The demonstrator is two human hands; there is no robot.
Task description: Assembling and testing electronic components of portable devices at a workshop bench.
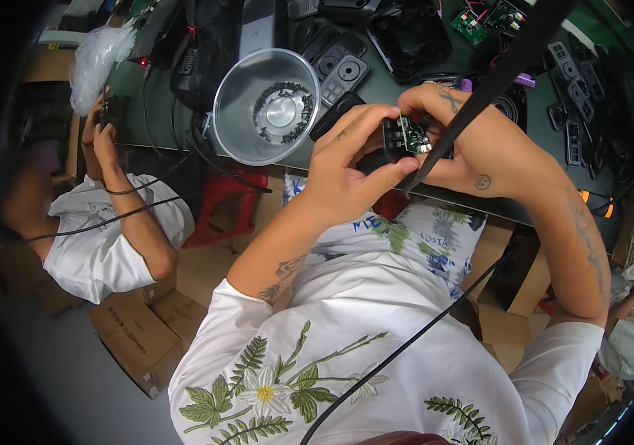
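Both my hands meet above the dark green surface (pixel 183 126): my left hand (pixel 347 174) pinches a small black plastic casing with a green circuit board (pixel 404 137) in a narrow grip, while my right hand (pixel 473 141) grips its far side beside a clear round plastic bowl (pixel 239 111).

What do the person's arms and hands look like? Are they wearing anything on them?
Both hands are bare, no gloves. The left hand and right hand carry small dark tattoos, with more inked along both forearms. The short white sleeves end above the elbows, on a white shirt stitched with green leaves and a white flower.
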